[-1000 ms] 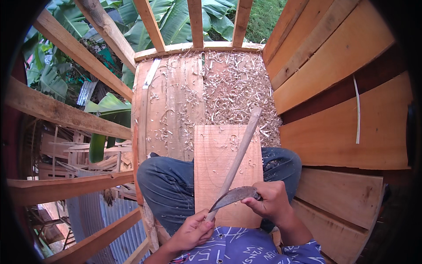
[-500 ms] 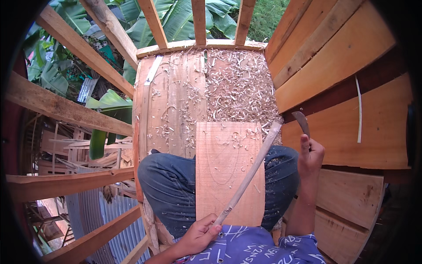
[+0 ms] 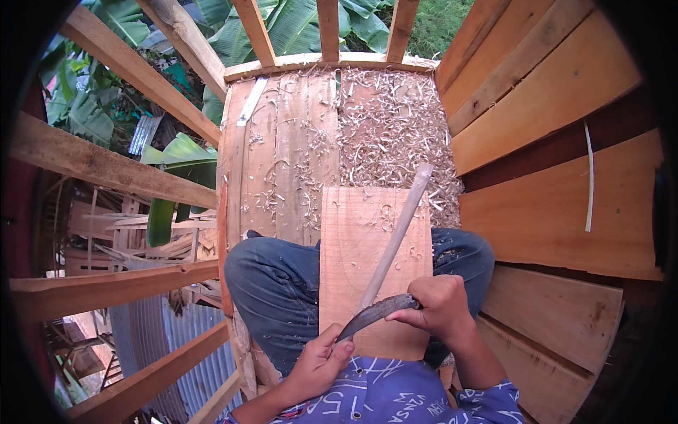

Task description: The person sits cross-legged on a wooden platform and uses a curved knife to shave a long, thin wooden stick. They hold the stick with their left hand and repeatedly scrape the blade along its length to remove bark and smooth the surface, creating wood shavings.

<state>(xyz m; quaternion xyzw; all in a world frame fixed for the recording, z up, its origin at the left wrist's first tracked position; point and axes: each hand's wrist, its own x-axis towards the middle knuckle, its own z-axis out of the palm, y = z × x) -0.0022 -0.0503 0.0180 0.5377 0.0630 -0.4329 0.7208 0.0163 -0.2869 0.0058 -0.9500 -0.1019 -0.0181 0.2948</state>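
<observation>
My left hand (image 3: pixel 319 364) is closed round the lower end of a long pale wooden stick (image 3: pixel 397 239). That stick slants up and to the right, over a flat wooden board (image 3: pixel 342 244) lying across my lap. In my right hand (image 3: pixel 441 304) is a curved dark-bladed knife (image 3: pixel 378 313), its handle mostly hidden in my fist. The blade lies across the stick near its lower end, with the tip close to my left fingers. A few thin shavings rest on the board.
Wood shavings (image 3: pixel 395 127) cover much of the plank floor (image 3: pixel 289 134) ahead. Slatted wooden rails (image 3: pixel 113 169) run along the left and front, with banana leaves (image 3: pixel 187 159) beyond. A wall of wooden panels (image 3: pixel 551 219) stands on the right, a thin strip (image 3: pixel 590 177) hanging from it.
My right hand has brought the knife down and left from beside the panels onto the stick's lower end. The stick has become steeper, its far end shifting left and up.
</observation>
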